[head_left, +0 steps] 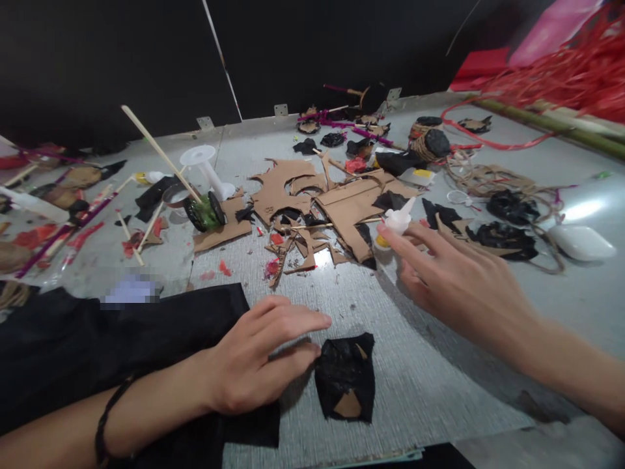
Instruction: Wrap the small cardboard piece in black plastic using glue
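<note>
Low in the middle of the table lies a small cardboard piece covered in black plastic [344, 374], with bare brown cardboard showing at its lower edge. My left hand [268, 355] is open beside it, thumb tip at the piece's left edge and index finger stretched above the table. Farther right, my right hand [449, 273] has its fingers around a small white glue bottle [399, 218] with a pointed nozzle and some yellow low on it. Part of the bottle is hidden behind the fingers. Black cloth or plastic [195, 326] lies under my left forearm.
Cut cardboard [288, 185] and scraps spread across the middle. A stick stands in a green-and-black roll [208, 212] beside a white spool [202, 159]. Twine-wrapped rolls [432, 143], loose twine [493, 176] and a white computer mouse-like object [581, 242] lie right. Red string [566, 78] heaps far right.
</note>
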`<move>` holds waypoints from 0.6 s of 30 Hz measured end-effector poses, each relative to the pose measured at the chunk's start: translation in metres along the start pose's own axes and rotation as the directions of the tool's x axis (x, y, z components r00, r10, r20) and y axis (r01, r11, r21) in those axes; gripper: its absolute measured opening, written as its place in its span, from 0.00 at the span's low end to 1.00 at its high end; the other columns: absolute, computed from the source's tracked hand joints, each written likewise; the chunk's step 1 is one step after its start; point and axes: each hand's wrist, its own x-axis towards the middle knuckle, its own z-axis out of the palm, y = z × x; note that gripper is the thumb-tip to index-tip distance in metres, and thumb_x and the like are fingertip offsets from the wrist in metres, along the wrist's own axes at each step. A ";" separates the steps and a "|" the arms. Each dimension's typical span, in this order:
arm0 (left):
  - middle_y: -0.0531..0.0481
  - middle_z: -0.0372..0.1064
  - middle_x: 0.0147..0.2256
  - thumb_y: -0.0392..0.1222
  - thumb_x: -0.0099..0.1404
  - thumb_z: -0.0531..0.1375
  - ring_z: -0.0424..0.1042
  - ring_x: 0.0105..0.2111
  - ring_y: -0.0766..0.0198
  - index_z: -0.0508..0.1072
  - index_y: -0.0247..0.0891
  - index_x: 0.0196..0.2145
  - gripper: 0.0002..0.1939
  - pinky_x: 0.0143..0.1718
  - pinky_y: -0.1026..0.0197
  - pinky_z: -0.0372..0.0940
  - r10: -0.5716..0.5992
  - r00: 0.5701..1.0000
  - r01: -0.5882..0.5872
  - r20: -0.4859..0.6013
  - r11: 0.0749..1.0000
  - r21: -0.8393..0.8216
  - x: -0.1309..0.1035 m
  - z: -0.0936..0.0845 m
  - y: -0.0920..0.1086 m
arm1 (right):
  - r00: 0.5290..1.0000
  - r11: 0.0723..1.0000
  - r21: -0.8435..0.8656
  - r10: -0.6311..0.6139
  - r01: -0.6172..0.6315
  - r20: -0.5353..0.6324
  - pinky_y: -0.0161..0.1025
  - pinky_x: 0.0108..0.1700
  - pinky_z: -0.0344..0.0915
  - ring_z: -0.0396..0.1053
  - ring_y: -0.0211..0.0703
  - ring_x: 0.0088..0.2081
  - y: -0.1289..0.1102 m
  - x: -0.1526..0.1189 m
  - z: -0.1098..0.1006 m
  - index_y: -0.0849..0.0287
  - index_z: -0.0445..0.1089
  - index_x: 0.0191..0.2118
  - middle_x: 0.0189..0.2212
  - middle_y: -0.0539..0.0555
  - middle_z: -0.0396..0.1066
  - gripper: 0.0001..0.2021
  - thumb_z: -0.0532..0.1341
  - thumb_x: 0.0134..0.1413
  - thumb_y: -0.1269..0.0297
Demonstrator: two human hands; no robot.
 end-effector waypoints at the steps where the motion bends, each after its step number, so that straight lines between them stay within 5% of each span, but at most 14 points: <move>1: 0.42 0.82 0.50 0.29 0.80 0.60 0.82 0.49 0.62 0.79 0.34 0.45 0.07 0.54 0.57 0.76 0.023 1.000 -0.023 -0.002 1.000 0.016 -0.001 0.000 0.000 | 1.000 1.000 -0.003 -0.006 0.006 0.004 0.45 0.31 0.74 0.83 0.61 0.43 0.000 0.000 0.000 0.57 0.62 0.73 0.57 0.68 0.78 0.32 0.56 0.65 0.75; 5: 0.37 0.82 0.50 0.28 0.80 0.59 0.81 0.50 0.58 0.79 0.30 0.44 0.08 0.54 0.54 0.75 0.047 0.999 -0.048 0.016 0.997 0.065 -0.005 0.002 -0.001 | 0.999 0.998 0.051 -0.028 0.027 0.017 0.49 0.36 0.79 0.82 0.66 0.50 0.001 0.002 0.004 0.55 0.59 0.76 0.63 0.74 0.72 0.35 0.56 0.65 0.76; 11: 0.37 0.83 0.49 0.32 0.84 0.54 0.81 0.51 0.57 0.78 0.31 0.49 0.11 0.52 0.54 0.78 0.032 0.999 -0.034 0.033 0.997 0.065 -0.004 -0.001 -0.003 | 1.000 0.991 0.131 0.010 -0.008 -0.017 0.51 0.41 0.78 0.80 0.62 0.45 0.013 0.011 0.013 0.56 0.68 0.71 0.46 0.65 0.76 0.32 0.54 0.65 0.79; 18: 0.40 0.82 0.51 0.34 0.85 0.55 0.82 0.50 0.59 0.77 0.34 0.54 0.11 0.51 0.56 0.77 -0.001 1.000 0.001 0.025 1.000 0.012 -0.003 -0.001 -0.003 | 0.967 0.978 0.188 0.131 -0.090 -0.219 0.45 0.45 0.75 0.82 0.52 0.44 0.018 0.015 -0.021 0.54 0.74 0.64 0.46 0.61 0.81 0.20 0.60 0.72 0.74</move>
